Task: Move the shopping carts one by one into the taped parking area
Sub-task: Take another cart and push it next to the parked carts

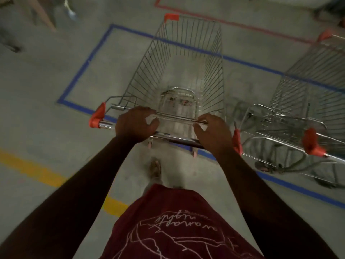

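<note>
Two hands wrapped round the cart (186,71) handle, left hand (135,124), right hand (211,133), cart basket set inside the blue tape (84,66), second cart (308,101) parked just right of it.

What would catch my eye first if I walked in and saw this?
Probably the wire shopping cart in the middle, with the left hand and right hand both curled round its handle. It sits mostly inside a blue tape rectangle on the concrete floor, and a second cart stands just to its right. A yellow line runs across the floor at lower left.
</note>
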A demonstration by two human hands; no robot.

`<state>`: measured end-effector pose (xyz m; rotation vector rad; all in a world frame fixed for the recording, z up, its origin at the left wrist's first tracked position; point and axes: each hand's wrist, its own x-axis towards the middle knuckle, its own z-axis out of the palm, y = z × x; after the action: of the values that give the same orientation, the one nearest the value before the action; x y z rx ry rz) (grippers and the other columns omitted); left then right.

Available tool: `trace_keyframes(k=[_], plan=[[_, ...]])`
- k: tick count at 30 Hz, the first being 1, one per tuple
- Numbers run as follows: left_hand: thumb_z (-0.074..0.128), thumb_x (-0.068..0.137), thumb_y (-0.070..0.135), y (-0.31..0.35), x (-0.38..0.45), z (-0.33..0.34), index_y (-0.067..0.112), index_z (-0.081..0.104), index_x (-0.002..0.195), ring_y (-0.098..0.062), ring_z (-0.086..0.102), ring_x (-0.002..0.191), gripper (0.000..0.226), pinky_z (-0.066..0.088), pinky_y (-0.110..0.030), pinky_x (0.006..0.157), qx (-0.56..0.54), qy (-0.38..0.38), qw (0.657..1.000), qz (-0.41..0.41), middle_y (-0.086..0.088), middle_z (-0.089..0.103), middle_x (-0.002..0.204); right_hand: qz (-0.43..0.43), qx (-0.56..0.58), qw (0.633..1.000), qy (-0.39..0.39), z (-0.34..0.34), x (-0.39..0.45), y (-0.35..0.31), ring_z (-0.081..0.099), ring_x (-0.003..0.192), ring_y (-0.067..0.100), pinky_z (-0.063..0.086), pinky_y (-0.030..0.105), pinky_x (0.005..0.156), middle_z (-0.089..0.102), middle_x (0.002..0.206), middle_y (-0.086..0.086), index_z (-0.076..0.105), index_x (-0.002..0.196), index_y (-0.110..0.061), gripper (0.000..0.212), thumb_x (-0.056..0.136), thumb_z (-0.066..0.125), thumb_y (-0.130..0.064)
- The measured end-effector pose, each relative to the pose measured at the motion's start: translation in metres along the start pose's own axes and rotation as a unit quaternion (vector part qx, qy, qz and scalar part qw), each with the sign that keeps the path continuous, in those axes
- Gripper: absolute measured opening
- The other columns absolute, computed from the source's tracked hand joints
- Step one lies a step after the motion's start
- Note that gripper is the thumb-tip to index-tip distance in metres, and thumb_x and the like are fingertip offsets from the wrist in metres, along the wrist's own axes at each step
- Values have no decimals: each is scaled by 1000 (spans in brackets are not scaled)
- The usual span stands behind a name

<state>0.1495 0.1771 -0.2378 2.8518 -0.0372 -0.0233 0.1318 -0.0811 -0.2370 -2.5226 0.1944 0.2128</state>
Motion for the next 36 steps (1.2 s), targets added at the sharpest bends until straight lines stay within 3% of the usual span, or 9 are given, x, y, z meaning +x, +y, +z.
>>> trace_keyframes(k=[3,7,11,14,18,21,26,30,36], plan=[[49,84,61,-7,41,-4,36,71,123,-22,67,116,51,52,-37,93,-21,-9,1000,21,7,70,125,53,-104,992,-38,-8,17,-20,56,135,23,19,36,115,61,145,-7,55,144,-37,51,99,51,-61],[57,89,49,-10,76,-4,33,73,121,-24,68,111,39,52,-35,89,-43,-11,998,46,4,72,122,89,-93,986,-109,-7,43,-5,42,149,18,17,59,126,43,162,-13,43,151,-49,84,81,38,-94],[56,87,41,-1,90,1,23,79,112,-30,73,95,39,58,-38,81,-40,4,995,87,-5,77,107,58,-143,986,56,-5,35,5,68,122,26,52,44,103,71,134,3,68,134,-31,59,89,46,-64],[54,87,44,12,88,3,23,79,112,-29,72,94,42,57,-38,81,-28,-4,995,96,-5,77,105,57,-127,983,118,-12,33,7,75,103,29,56,42,95,78,116,4,76,119,-28,47,91,50,-54],[59,88,39,36,87,5,18,79,109,-30,72,92,36,56,-39,77,-36,-11,994,106,-8,77,102,82,-105,981,140,-29,35,18,76,98,29,58,42,93,80,111,2,77,116,-29,40,92,55,-52],[62,91,37,50,90,7,20,78,112,-30,70,97,32,55,-38,80,-62,-18,993,98,-7,76,107,91,-114,985,95,-38,37,29,72,108,30,53,43,101,76,122,2,73,122,-32,47,94,50,-63],[56,92,44,60,100,11,27,76,116,-30,70,101,35,53,-38,84,-61,-32,992,105,-6,74,111,80,-155,985,-4,-47,31,49,46,147,23,20,55,126,53,155,1,50,148,-33,62,100,41,-70],[57,89,46,69,107,13,30,76,114,-31,71,100,35,55,-39,85,-57,-27,994,87,-4,75,111,105,-131,986,-5,-49,35,52,50,143,28,18,56,127,51,156,9,41,154,-31,70,91,40,-62],[61,90,45,90,112,20,34,74,118,-27,70,103,33,54,-37,87,-57,-38,994,85,1,74,116,92,-123,988,1,-59,38,75,57,134,30,21,57,125,58,146,8,42,150,-34,58,95,44,-52]])
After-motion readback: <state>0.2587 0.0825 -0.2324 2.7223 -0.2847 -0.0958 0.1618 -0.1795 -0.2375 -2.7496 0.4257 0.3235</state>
